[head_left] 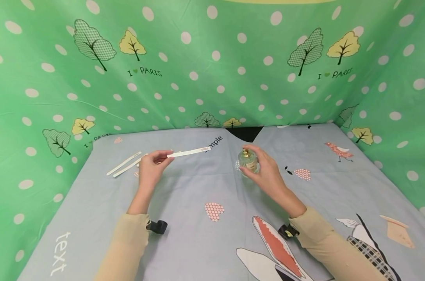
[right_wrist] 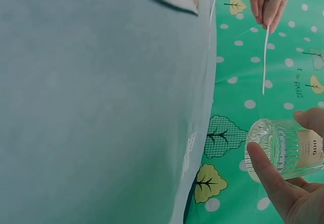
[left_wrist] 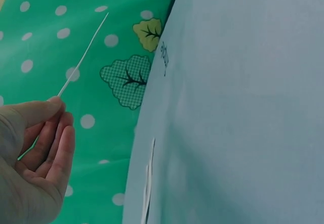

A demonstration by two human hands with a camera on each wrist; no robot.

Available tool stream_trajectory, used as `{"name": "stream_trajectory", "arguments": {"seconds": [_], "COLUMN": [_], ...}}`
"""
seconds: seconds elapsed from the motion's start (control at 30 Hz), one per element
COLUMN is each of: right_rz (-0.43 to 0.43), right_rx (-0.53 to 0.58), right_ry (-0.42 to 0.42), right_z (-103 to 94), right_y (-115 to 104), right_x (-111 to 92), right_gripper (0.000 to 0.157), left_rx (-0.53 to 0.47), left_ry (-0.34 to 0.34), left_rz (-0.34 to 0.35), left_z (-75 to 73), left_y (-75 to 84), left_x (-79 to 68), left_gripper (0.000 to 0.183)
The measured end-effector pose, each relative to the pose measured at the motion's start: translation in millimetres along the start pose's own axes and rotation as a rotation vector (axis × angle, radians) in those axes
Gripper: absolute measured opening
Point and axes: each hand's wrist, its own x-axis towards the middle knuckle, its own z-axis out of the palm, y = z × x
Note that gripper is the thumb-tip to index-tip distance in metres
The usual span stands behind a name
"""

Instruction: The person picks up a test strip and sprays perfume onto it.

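A thin white paper strip (head_left: 191,152), like a perfume test strip, is pinched by its near end between the thumb and fingers of my left hand (head_left: 152,168). It points to the right, with small print at its far end. My right hand (head_left: 266,171) holds a clear glass perfume bottle (head_left: 248,161) upright, thumb low on its side and index finger up at the gold spray top (head_left: 246,151). In the right wrist view the ribbed glass base (right_wrist: 260,148) and a cream label (right_wrist: 310,148) show. A gap separates the strip from the bottle.
More white paper strips (head_left: 124,163) lie on the bed-like surface at the left, beside and behind my left hand. A grey-blue printed cloth (head_left: 184,218) covers the table, and a green dotted curtain (head_left: 198,58) hangs behind it and along both sides.
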Motion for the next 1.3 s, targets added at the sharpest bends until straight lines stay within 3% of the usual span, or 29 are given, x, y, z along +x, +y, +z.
{"name": "stream_trajectory", "arguments": {"seconds": [0.47,1.3], "right_rz": [-0.001,-0.008], "right_rx": [-0.005,0.003], "right_ry": [0.002,-0.003], "right_z": [0.2,1.1], "right_y": [-0.4,-0.8], "right_x": [-0.4,0.7], "right_gripper": [0.065,0.064], "left_rx": [-0.092,-0.091], "left_ry": [-0.014,-0.029], "left_rz": [0.02,0.081], "left_z": [7.9,18.8], "left_y": [10.7,24.8], "left_x": [-4.7,-7.5], "left_gripper": [0.022,0.02]}}
